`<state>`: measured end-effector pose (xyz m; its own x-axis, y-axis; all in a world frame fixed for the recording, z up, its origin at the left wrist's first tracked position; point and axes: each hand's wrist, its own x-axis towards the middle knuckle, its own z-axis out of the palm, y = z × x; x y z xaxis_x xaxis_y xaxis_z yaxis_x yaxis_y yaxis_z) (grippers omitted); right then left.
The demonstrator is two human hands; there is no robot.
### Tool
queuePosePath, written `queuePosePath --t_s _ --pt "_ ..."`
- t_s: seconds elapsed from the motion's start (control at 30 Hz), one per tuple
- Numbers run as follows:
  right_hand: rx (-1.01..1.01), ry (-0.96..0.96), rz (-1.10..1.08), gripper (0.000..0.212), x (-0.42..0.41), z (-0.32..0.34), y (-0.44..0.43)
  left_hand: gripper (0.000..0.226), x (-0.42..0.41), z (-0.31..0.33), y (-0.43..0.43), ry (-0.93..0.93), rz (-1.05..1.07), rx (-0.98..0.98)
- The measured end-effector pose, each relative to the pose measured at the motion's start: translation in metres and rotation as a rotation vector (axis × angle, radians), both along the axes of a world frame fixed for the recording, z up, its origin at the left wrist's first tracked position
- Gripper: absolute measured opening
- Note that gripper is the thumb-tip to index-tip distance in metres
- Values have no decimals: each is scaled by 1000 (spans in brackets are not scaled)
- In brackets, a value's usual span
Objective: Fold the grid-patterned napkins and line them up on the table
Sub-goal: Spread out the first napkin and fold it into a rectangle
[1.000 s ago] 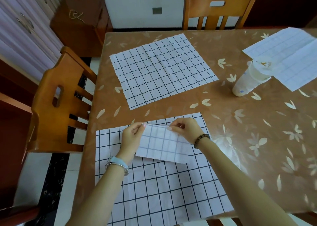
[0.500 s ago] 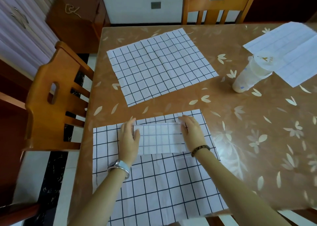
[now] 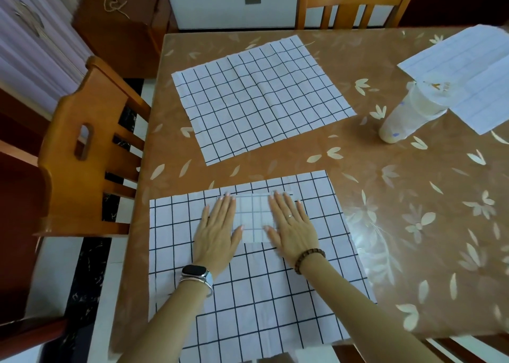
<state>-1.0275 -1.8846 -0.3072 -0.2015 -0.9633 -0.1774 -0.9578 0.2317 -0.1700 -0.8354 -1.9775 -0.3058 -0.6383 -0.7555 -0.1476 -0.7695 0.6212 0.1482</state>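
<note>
A small folded grid napkin [image 3: 254, 218] lies on top of a large unfolded grid napkin [image 3: 256, 294] at the table's near edge. My left hand [image 3: 217, 230] lies flat with straight fingers on the folded napkin's left end. My right hand [image 3: 292, 225] lies flat on its right end. Only the middle strip of the folded napkin shows between them. A second unfolded grid napkin [image 3: 261, 95] is spread flat farther back on the table.
The brown table [image 3: 399, 197] has a leaf-patterned cover. A plastic cup [image 3: 407, 115] stands at the right, beside a pale lined sheet [image 3: 473, 73] at the far right corner. Wooden chairs stand at the left [image 3: 82, 148] and at the far side [image 3: 355, 4].
Both hands held the folded napkin lifted by its top edge, then laid it down on the large napkin. They now press flat on its two ends.
</note>
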Motion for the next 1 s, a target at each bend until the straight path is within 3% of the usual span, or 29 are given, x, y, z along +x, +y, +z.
queuePosePath --t_s 0.5,0.77,0.87,1.0 --pt "24 -23 60 61 11 7 -5 70 -8 5 8 59 42 22" --pt "-81 -200 -84 63 -16 34 -26 47 -6 27 4 521 499 143" --pt "-84 -217 -88 59 -25 42 -42 32 -6 30 4 499 566 115" --pt "-27 -193 -88 52 -28 46 -54 33 -11 32 -1 435 660 169"
